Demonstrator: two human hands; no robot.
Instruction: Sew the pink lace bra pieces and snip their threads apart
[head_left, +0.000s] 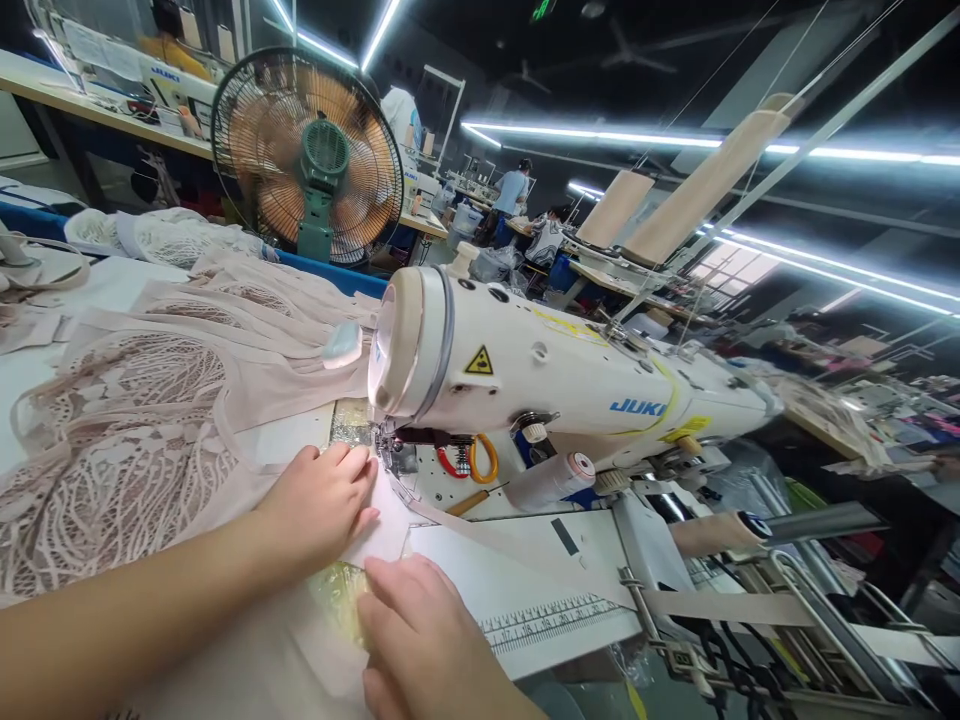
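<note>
My left hand (319,505) is closed on pale beige fabric (382,520), its fingertips pressed together just before the needle and presser foot (390,450) of a white JUKI sewing machine (540,350). Nearer to me, my right hand (427,625) grips the lower edge of the same cloth, the thumb and fingers closed. Its fingertips are partly hidden by folds. A narrow beige strip (495,540) runs from the presser foot toward the right. Lace-panelled beige garments (142,400) lie heaped to the left of the machine.
Under the machine arm lie thread snips with an orange handle (484,460), a wooden-handled awl (469,502) and a thread cone (551,480). A printed ruler (547,620) marks the table. A metal strip feeder (795,600) stands right. Behind is a large fan (307,160); people work farther back.
</note>
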